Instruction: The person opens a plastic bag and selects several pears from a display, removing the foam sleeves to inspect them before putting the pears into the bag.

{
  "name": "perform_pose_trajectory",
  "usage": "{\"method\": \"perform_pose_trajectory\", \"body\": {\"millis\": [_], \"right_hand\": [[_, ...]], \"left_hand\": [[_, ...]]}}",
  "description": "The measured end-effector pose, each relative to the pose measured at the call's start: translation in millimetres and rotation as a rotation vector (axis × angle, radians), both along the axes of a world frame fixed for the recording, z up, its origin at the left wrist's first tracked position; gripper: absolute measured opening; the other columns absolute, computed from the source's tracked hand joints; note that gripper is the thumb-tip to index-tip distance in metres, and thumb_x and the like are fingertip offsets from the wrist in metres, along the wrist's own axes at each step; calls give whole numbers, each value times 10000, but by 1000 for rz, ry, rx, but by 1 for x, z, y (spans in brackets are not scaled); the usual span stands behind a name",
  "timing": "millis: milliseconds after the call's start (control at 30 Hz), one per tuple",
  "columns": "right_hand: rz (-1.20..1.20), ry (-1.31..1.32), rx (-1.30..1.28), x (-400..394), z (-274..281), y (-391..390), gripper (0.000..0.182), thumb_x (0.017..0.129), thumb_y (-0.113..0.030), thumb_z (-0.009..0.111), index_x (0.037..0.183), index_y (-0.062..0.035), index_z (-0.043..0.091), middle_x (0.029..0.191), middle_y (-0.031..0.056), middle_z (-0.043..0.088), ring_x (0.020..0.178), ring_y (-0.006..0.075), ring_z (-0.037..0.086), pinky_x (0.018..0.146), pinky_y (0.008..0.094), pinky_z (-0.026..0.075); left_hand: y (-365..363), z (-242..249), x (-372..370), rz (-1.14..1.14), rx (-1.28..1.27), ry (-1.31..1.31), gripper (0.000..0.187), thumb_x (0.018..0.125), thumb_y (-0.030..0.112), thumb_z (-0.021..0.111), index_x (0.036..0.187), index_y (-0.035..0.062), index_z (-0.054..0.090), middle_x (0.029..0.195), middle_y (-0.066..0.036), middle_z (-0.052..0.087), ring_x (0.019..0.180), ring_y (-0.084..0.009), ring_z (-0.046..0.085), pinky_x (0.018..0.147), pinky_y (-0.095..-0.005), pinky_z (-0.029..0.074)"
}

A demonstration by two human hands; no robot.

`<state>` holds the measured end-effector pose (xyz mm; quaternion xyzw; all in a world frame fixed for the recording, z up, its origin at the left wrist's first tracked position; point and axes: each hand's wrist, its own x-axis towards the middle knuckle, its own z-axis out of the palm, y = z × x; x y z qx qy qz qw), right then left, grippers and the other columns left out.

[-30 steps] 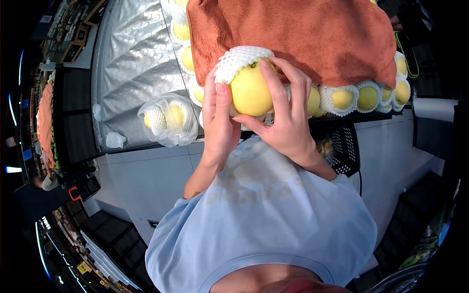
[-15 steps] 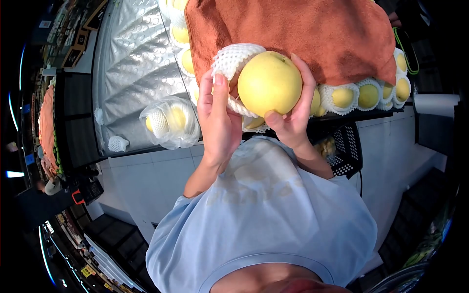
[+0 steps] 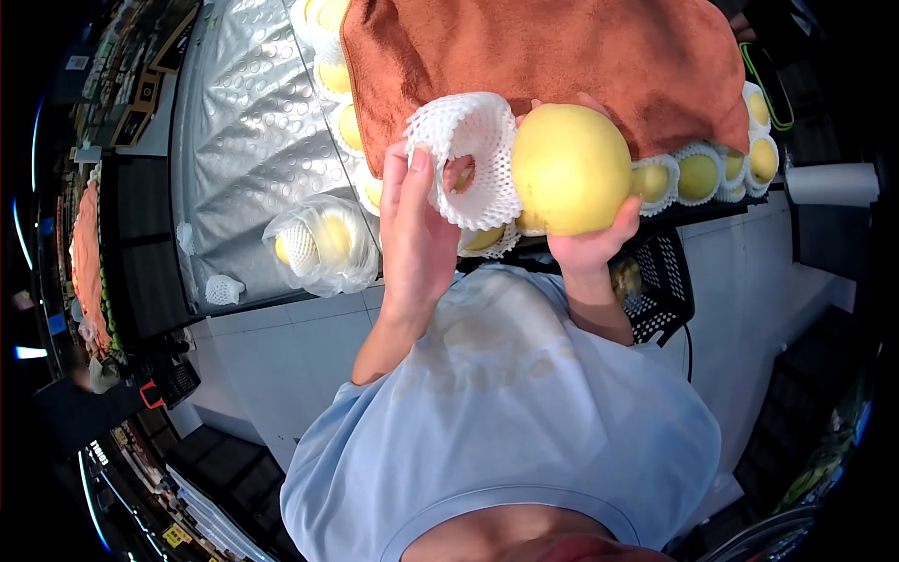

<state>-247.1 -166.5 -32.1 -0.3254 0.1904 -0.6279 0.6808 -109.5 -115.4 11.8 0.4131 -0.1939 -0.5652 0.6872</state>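
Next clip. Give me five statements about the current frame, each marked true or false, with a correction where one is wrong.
1. The left hand holds a white foam net. True.
2. The right hand holds a yellow fruit. True.
3. The held fruit is inside the net. False: it is bare, outside the net.
4. The towel beyond the hands is blue. False: the towel is reddish-orange.
5. A clear bag lies left of the left hand. True.
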Motion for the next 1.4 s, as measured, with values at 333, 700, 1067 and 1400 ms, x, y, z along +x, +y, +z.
{"method": "perform_pose_trajectory", "body": {"millis": [333,700,1067,1400], "right_hand": [[-424,739,-819,-1,5,-11,868,646,-472,858,1275,1,494,1241,155,500,1179,355,469,999,473,413],[-397,1081,-840,11,32,14,943,744,-543,784,1396,6,380,1293,224,435,1202,383,441,1010,490,397],[-29,582,-589,-7,32,8,887,864,-416,719,1428,81,248,1440,272,370,1325,370,433,1137,484,302],[27,795,-710,-7,32,7,934,799,-477,772,1429,66,345,1429,251,409,1301,384,442,1098,459,341]], "left_hand": [[4,-11,9,-101,-223,-20,375,1063,351,363,1309,79,443,1320,-100,533,1252,-234,508,1055,-410,411],[11,-22,14,-214,-146,141,436,1018,353,517,1344,133,328,1362,-127,461,1265,-248,505,1015,-435,479],[4,-28,16,-338,-103,883,898,876,678,518,1491,55,321,1467,-264,394,1266,-509,462,1062,-609,420],[9,-35,28,-382,-337,455,1124,576,515,876,1475,112,334,1506,-220,339,1293,-466,449,1061,-578,434]]}}
